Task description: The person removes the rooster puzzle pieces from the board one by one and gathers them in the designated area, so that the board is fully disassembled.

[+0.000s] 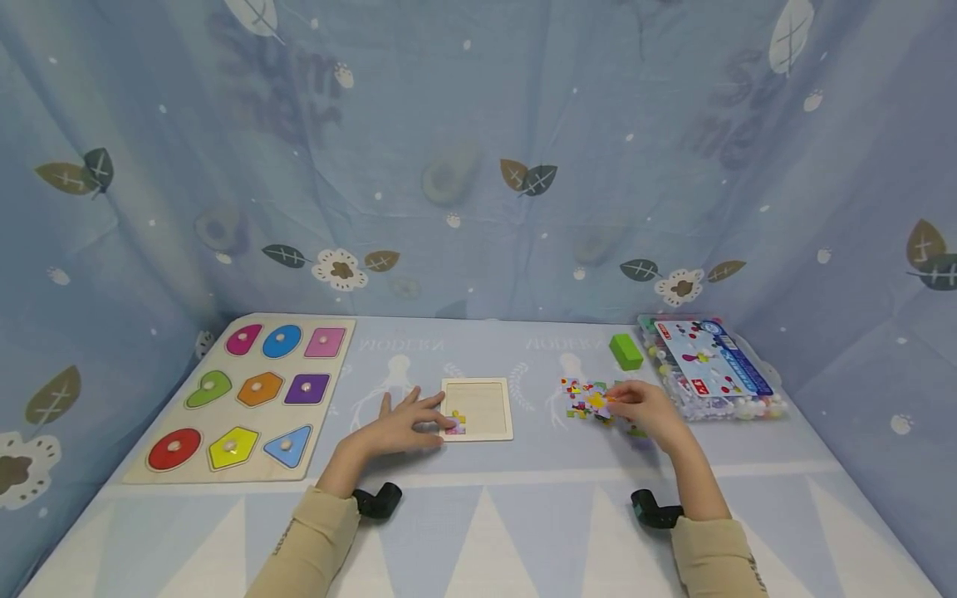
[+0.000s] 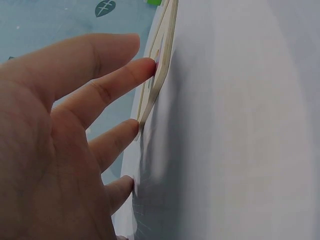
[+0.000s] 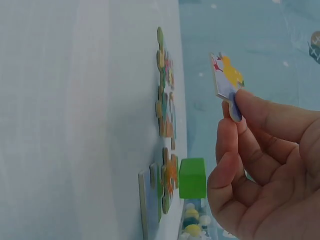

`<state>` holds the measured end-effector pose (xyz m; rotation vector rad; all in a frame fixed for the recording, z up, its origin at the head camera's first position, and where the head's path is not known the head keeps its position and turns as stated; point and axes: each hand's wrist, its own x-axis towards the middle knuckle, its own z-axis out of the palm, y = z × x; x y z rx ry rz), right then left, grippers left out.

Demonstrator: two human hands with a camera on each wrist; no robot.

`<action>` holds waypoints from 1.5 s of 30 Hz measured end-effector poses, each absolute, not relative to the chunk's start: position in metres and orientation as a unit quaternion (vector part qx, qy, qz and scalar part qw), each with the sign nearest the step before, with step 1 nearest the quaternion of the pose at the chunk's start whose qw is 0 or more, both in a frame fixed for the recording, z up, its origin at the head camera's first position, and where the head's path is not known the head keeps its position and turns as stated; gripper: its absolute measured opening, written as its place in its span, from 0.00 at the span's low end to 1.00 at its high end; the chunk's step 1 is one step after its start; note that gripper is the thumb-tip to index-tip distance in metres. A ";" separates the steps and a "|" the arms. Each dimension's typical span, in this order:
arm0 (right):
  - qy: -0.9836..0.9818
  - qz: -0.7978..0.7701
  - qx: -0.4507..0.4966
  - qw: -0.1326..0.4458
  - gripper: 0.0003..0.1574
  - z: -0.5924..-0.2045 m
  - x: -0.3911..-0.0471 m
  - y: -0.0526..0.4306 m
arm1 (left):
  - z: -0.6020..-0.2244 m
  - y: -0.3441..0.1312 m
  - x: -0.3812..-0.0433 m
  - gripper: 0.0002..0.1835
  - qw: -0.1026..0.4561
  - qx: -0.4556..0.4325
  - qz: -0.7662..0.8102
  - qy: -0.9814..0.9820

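Observation:
My left hand (image 1: 399, 425) is spread, its fingertips resting at the left edge of a small square wooden puzzle tray (image 1: 511, 411). A colourful jigsaw piece (image 1: 458, 425) lies in the tray's lower left corner, beside the fingertips. In the left wrist view the straight fingers (image 2: 115, 87) touch the tray's rim (image 2: 167, 55). My right hand (image 1: 649, 409) pinches another jigsaw piece (image 3: 226, 77), with yellow and pale lilac printing, between thumb and fingers. That piece is held up above the loose jigsaw pieces (image 3: 164, 112) on the table; the hand hides some of them in the head view.
A green block (image 1: 625, 352) stands behind the loose pieces. At the back right lies a clear plastic case (image 1: 740, 407) of colourful beads with a printed sheet. On the left is a wooden shape board (image 1: 272, 472) with knobbed shapes. A patterned curtain (image 1: 463, 166) hangs behind the table.

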<state>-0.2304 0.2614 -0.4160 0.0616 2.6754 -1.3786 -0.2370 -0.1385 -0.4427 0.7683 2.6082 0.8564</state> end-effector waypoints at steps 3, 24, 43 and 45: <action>0.883 -0.462 0.016 0.075 0.15 -0.418 -0.230 0.265 | -0.442 -0.139 -0.236 0.17 0.145 0.269 0.298 0.904; 0.922 -0.365 0.018 0.128 0.09 -0.420 -0.225 0.268 | -0.441 -0.138 -0.237 0.17 0.141 0.263 0.295 0.908; 0.909 -0.413 -0.008 0.049 0.14 -0.421 -0.236 0.247 | -0.442 -0.138 -0.235 0.16 0.143 0.262 0.310 0.903; 0.909 -0.414 -0.016 0.046 0.13 -0.422 -0.238 0.240 | -0.441 -0.138 -0.235 0.18 0.144 0.257 0.313 0.903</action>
